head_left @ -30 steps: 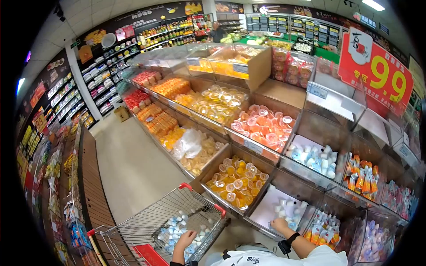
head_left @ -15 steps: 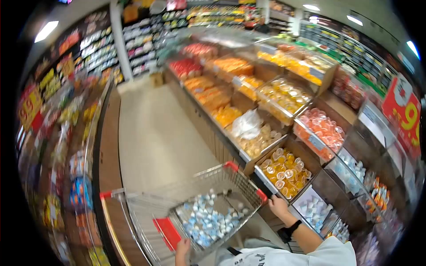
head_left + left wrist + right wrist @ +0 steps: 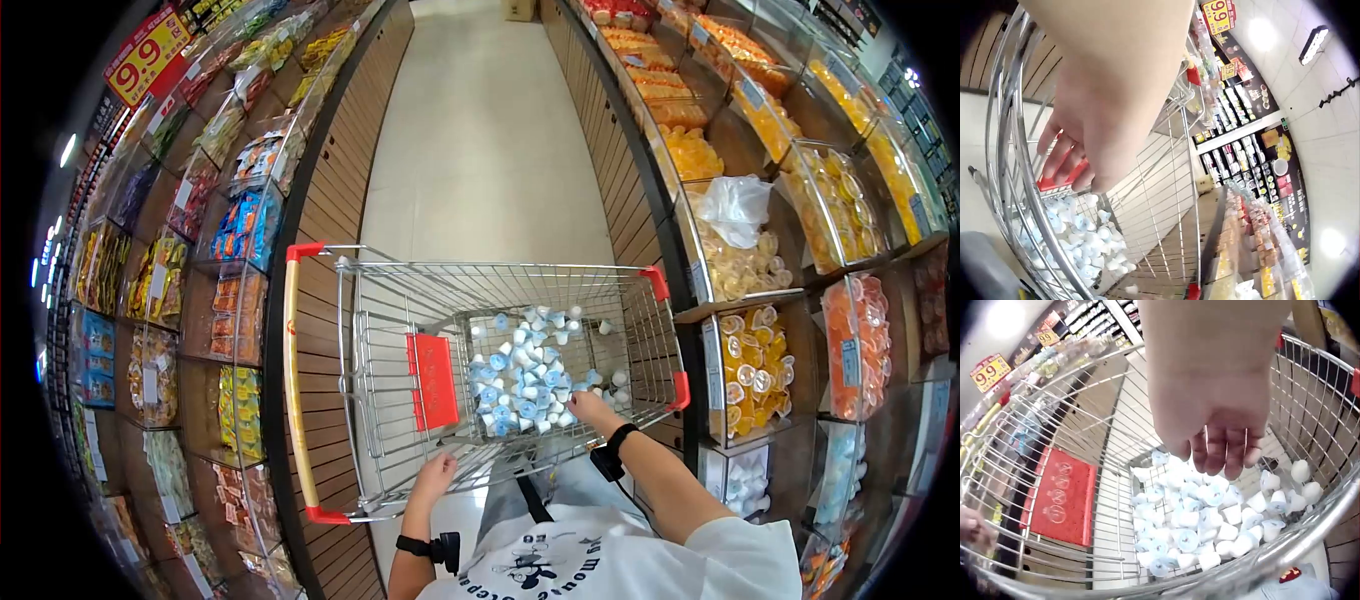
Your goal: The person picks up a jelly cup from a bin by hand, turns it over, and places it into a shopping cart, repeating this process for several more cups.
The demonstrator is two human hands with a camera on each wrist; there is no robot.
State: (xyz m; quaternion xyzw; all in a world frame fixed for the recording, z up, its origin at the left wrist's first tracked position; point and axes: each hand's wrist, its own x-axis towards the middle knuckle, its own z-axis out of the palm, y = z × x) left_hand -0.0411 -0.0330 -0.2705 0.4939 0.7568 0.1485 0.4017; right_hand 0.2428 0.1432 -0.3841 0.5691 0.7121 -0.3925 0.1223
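Cups [image 3: 520, 370], white and pale blue, lying loose in a pile on the bottom of the shopping cart [image 3: 500, 265], right of the red panel [image 3: 432, 380]. The cart's long axis runs left to right, its handle [image 3: 292, 380] at the left end; the cups point in many directions and share no common axis. The right hand [image 3: 592, 410] is the nearer of the two, above the near right part of the pile, so that most cups lie to its left and toward the far side, with a few scattered to its right. Its fingers [image 3: 1215, 453] hang downward, loosely bent and released, with no cup visible in them; whether the fingertips touch the topmost cups cannot be told. The left hand [image 3: 435, 475] is farther off, beside the near side of the cart, the pile lying to its right and toward the far side. Its fingers are loosely bent, likewise released, and grasp nothing visible; contact with the cart's wires cannot be determined.
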